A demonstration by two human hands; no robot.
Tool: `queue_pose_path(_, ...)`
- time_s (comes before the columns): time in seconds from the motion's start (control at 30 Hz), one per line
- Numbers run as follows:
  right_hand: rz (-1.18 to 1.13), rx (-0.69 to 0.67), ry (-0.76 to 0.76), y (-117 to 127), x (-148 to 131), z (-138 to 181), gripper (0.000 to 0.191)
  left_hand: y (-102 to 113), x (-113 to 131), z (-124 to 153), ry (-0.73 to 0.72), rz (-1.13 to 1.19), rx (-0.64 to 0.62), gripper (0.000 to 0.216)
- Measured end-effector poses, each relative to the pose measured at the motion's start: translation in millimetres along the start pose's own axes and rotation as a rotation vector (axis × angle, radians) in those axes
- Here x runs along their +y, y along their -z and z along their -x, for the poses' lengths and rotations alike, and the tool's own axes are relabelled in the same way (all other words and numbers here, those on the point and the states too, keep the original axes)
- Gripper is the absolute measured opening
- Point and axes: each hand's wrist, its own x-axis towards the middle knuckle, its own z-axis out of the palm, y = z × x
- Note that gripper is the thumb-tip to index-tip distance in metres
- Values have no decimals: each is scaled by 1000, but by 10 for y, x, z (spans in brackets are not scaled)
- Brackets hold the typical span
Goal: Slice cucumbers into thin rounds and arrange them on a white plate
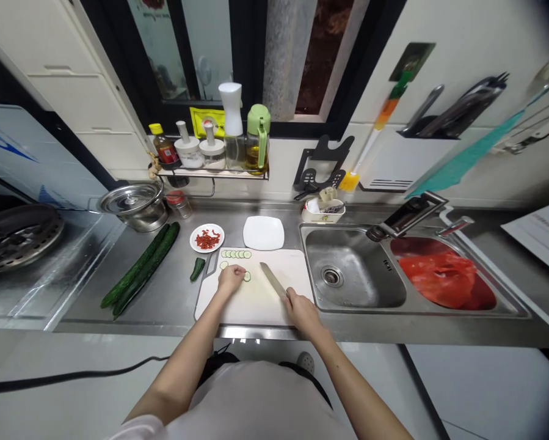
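Observation:
A white cutting board (274, 308) lies on the counter in front of me. Along its top left runs a row of thin cucumber slices (236, 254), and one more single slice sits just below the row. My left hand (231, 279) is over the board's left half, fingers drawn together at the edge of a cucumber slice (247, 277). In my right hand (302, 311) is a kitchen knife (273, 280), gripped by the handle, its blade slanting up and left above the board. Left of the board lies a short cucumber end piece (198, 269).
Two long cucumbers (146, 269) lie at the left, near a lidded steel pot (134, 205). Behind the board stand a plate of chopped red pieces (194, 245) and a white plate (264, 233). A double sink (356, 296) adjoins on the right, with a red bag (439, 278) in one basin.

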Motion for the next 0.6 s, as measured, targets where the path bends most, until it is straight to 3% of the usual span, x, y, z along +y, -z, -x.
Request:
queue_pose_path(0.3,84,-11,147,17,-125,110,27,60,-71,161,-42,-174,80,26)
queue_pose_path(0.6,122,-42,191,-23,-247,130,26,38,-73,153,-11,-238,124,20)
